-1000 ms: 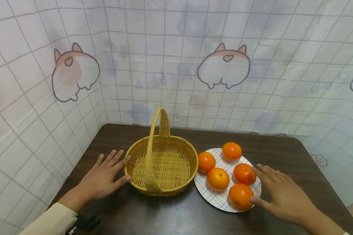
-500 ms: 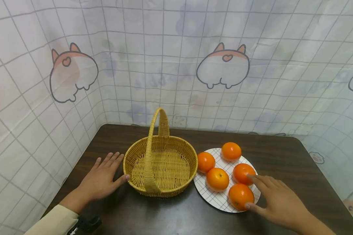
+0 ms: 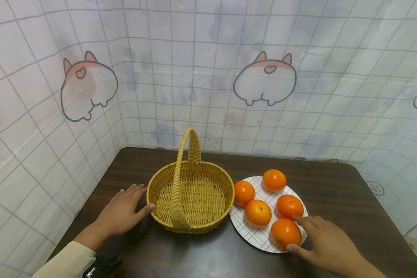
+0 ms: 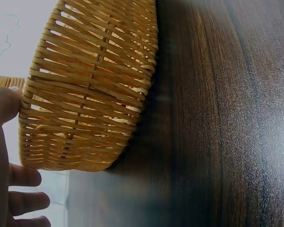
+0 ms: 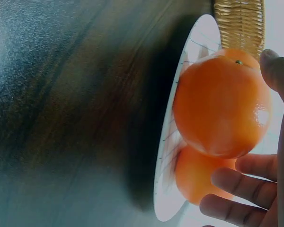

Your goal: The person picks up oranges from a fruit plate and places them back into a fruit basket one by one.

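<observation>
My left hand (image 3: 119, 214) is beside the yellow wicker basket (image 3: 201, 193), its thumb at the near left rim and its other fingers extended along the outer left side. In the left wrist view the thumb meets the rim of the basket (image 4: 85, 85). My right hand (image 3: 330, 243) is at the right edge of the checked plate (image 3: 253, 235), thumb and fingers spread on either side of the nearest orange fruit (image 3: 285, 234). The right wrist view has the thumb at one side of that fruit (image 5: 220, 106) and relaxed fingers at the other; firm contact is unclear.
Several other orange fruits (image 3: 258, 213) lie on the plate, which stands close against the basket's right side. The basket's tall handle (image 3: 176, 185) arches over its middle. Behind the dark table (image 3: 208, 256) hangs a white grid-patterned curtain (image 3: 180, 77).
My right hand has moved left and slightly down, closer around the nearest fruit. My left hand's fingers have come down beside the basket, nearer together. Basket and fruits have not moved.
</observation>
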`<act>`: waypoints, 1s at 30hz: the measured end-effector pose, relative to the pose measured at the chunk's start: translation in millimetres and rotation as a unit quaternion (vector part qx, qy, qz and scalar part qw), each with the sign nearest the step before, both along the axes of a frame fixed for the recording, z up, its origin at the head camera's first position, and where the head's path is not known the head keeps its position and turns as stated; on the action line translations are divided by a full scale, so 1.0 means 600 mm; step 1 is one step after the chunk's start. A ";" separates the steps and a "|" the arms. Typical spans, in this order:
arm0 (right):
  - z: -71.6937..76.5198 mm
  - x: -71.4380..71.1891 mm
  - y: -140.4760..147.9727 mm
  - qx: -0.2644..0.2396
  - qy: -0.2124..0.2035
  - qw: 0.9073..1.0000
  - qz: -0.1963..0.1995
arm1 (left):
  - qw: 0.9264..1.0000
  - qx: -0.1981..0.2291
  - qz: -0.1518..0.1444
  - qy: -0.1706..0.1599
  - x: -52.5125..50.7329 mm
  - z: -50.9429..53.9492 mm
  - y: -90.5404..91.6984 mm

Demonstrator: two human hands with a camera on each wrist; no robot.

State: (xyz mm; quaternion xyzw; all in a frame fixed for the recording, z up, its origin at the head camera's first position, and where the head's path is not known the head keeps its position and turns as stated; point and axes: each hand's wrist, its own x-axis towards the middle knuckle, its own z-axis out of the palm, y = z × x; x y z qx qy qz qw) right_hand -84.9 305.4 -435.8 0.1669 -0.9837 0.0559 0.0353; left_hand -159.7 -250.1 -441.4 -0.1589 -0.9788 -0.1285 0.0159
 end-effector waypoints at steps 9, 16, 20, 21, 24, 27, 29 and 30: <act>-0.018 -0.001 0.000 -0.004 0.007 1.000 0.002 | 0.999 0.033 0.008 -0.028 -0.004 -0.003 0.003; -0.020 0.000 -0.005 -0.011 0.010 1.000 0.000 | 0.990 0.087 0.034 -0.106 -0.008 0.004 0.007; -0.019 0.002 -0.008 -0.015 0.016 1.000 0.003 | 0.988 0.091 0.039 -0.115 -0.010 0.006 0.007; -0.019 0.003 -0.008 -0.015 0.019 1.000 0.004 | 0.988 0.092 0.039 -0.117 -0.010 0.006 0.008; -0.017 0.002 -0.009 -0.015 0.024 1.000 0.010 | 0.987 0.094 0.041 -0.122 -0.010 0.008 0.008; -0.009 0.000 -0.009 -0.012 0.028 0.999 0.014 | 0.987 0.094 0.042 -0.124 -0.010 0.009 0.008; 0.000 -0.002 -0.010 -0.011 0.032 0.999 0.016 | 0.987 0.094 0.043 -0.124 -0.011 0.009 0.007; 0.004 -0.004 -0.010 -0.011 0.036 0.999 0.017 | 0.987 0.094 0.043 -0.124 -0.011 0.008 0.007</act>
